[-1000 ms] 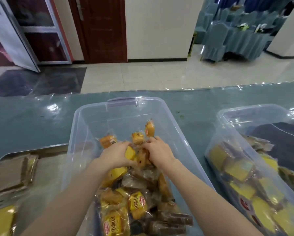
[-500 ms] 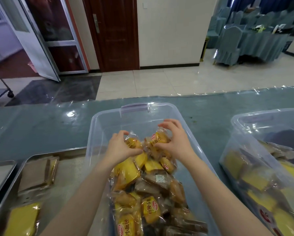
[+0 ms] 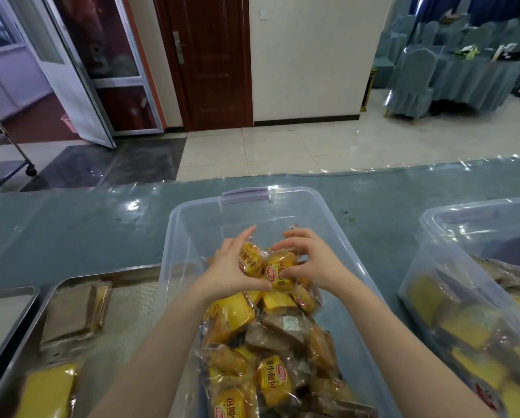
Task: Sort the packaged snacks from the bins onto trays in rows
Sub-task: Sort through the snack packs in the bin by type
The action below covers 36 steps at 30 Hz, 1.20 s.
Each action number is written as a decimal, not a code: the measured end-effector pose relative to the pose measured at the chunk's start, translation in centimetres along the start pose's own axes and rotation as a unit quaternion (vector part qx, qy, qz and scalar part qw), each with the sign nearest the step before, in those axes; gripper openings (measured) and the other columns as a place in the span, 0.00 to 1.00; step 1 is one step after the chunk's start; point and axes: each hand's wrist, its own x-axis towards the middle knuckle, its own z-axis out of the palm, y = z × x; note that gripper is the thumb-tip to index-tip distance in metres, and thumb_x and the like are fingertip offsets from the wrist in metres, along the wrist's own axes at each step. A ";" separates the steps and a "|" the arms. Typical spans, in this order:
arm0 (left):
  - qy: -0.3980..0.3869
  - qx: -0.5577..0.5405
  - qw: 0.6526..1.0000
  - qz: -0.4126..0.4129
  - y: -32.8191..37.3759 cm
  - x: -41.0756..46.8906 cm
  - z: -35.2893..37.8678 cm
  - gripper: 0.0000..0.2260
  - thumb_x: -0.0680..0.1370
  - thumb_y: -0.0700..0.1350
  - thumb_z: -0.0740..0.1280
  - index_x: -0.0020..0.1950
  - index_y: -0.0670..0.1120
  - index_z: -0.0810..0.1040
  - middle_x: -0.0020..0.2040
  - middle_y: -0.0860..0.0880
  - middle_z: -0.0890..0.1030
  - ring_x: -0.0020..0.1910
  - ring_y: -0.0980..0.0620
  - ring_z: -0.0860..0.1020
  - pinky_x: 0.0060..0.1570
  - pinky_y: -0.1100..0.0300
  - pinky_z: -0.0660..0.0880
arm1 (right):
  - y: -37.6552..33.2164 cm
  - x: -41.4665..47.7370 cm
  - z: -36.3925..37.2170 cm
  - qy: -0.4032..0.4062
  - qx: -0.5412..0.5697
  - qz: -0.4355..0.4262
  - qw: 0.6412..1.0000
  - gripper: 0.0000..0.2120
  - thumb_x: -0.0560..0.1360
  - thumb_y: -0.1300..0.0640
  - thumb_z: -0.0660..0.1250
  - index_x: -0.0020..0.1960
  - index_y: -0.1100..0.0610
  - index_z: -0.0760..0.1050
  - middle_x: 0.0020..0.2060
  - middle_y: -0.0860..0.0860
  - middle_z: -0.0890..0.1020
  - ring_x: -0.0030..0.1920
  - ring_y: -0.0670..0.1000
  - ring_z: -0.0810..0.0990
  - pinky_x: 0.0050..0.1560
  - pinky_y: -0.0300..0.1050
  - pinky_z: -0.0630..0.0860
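Observation:
A clear plastic bin (image 3: 192, 224) in front of me holds a heap of yellow and brown packaged snacks (image 3: 252, 336). Both my hands are inside it, above the heap. My left hand (image 3: 230, 267) clasps a yellow bread packet (image 3: 249, 259). My right hand (image 3: 307, 262) clasps a second yellow packet (image 3: 278, 271) pressed against the first. A metal tray (image 3: 72, 282) lies left of the bin, with a brown packet (image 3: 72, 312) and a yellow packet (image 3: 47, 390) on it.
A second clear bin (image 3: 451, 218) of yellow and brown packets stands at the right. Another metal tray (image 3: 8, 294) shows at the far left edge. The table (image 3: 81, 227) has a teal cover under glossy plastic. Tiled floor, doors and covered chairs lie beyond.
Both hands rose from deep in the heap, each gathering a yellow packet, and came closer together. The head tilted up, so the bin sits lower in view.

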 end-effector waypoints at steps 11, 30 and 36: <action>0.037 0.076 0.996 -0.020 -0.7 0.6 -0.5 0.21 0.64 0.61 0.77 0.54 0.60 0.78 0.60 0.54 0.61 0.63 0.54 0.56 0.66 0.53 0.60 | 0.5 1.3 0.9 -0.039 0.072 0.067 0.994 0.27 0.60 0.60 0.82 0.54 0.48 0.75 0.49 0.47 0.80 0.49 0.42 0.80 0.43 0.34 0.79; 0.137 0.140 0.976 -0.097 -2.2 2.7 -1.1 0.24 0.69 0.65 0.70 0.59 0.54 0.76 0.57 0.50 0.60 0.66 0.45 0.57 0.65 0.48 0.63 | 2.6 7.0 1.8 0.124 -0.199 -0.014 0.972 0.24 0.72 0.71 0.66 0.66 0.56 0.72 0.61 0.51 0.76 0.61 0.52 0.72 0.60 0.44 0.71; 0.128 0.066 0.981 -0.128 -1.3 1.9 -1.4 0.22 0.70 0.64 0.70 0.58 0.54 0.74 0.55 0.50 0.63 0.65 0.45 0.60 0.62 0.50 0.64 | -0.5 2.7 0.0 0.046 0.001 -0.001 0.999 0.22 0.64 0.70 0.74 0.51 0.49 0.77 0.57 0.49 0.74 0.55 0.48 0.78 0.53 0.39 0.78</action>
